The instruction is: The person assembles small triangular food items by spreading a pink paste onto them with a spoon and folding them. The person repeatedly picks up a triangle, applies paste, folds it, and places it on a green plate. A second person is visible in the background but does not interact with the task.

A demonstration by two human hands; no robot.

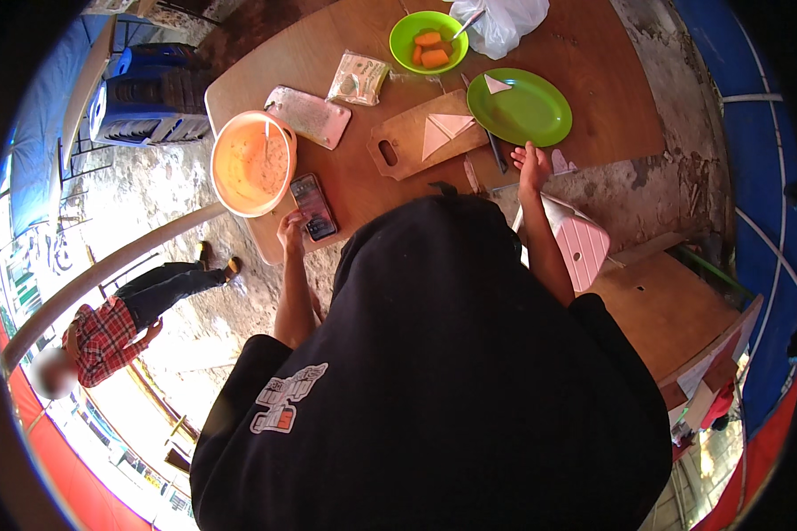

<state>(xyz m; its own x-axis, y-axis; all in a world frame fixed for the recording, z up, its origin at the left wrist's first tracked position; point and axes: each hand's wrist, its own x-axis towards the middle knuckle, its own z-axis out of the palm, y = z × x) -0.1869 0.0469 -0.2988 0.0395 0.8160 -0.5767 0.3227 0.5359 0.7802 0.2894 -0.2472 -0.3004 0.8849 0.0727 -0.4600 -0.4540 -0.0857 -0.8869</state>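
We've got the phone (314, 209) lengthwise, slanting down-right at the table's (611, 106) near edge, left hand (292, 228) gathered beside it, grip unclear! Right hand (530, 165), fingers loosely spread, meets the oval plate's (545, 111) near rim, long axis tilting down-right.

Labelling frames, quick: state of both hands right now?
Left hand: at the edge of the phone; grip cannot be told.
Right hand: open, nothing visibly held, beside the green plate.
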